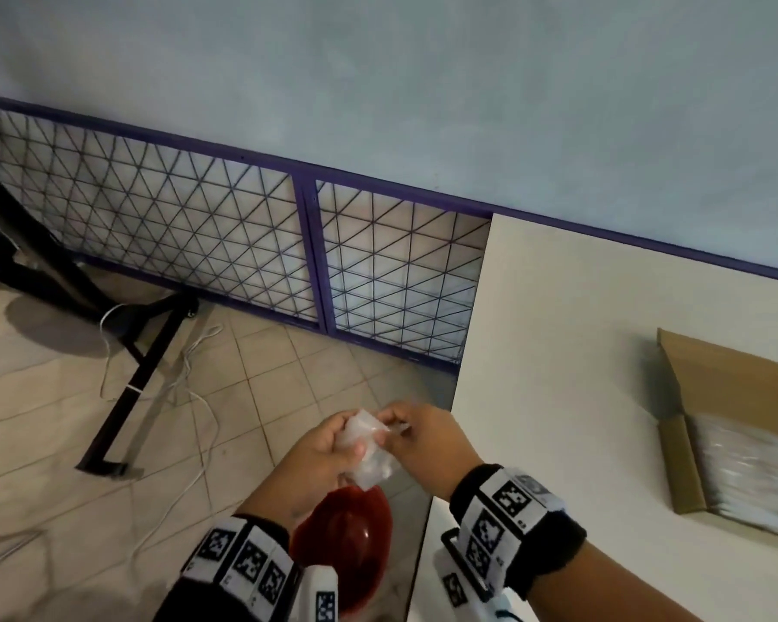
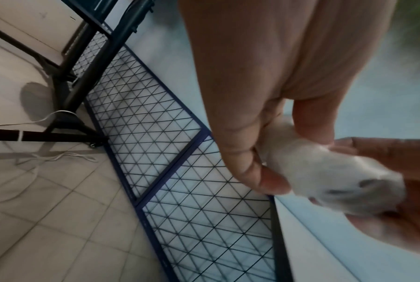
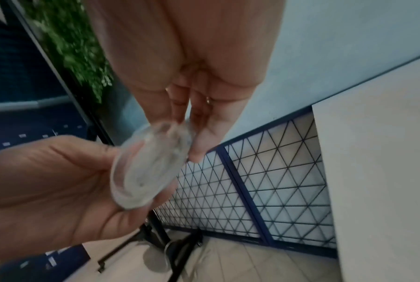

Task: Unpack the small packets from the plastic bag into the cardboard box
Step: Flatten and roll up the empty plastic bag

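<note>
A small clear plastic bag (image 1: 365, 451) hangs in the air left of the table's corner, over the floor. My left hand (image 1: 329, 446) grips the bag's body (image 2: 329, 175) between thumb and fingers. My right hand (image 1: 412, 430) pinches the bag's top edge (image 3: 153, 162) with its fingertips. What is inside the bag is too blurred to tell. The open cardboard box (image 1: 710, 424) lies on the white table (image 1: 558, 352) at the far right, with clear packets (image 1: 755, 469) inside it.
A red plastic stool (image 1: 347, 540) stands under my hands beside the table edge. Behind runs a blue-framed wire mesh panel (image 1: 225, 235) along the wall. Black metal legs (image 1: 140, 374) and white cords (image 1: 189, 397) lie on the tiled floor to the left.
</note>
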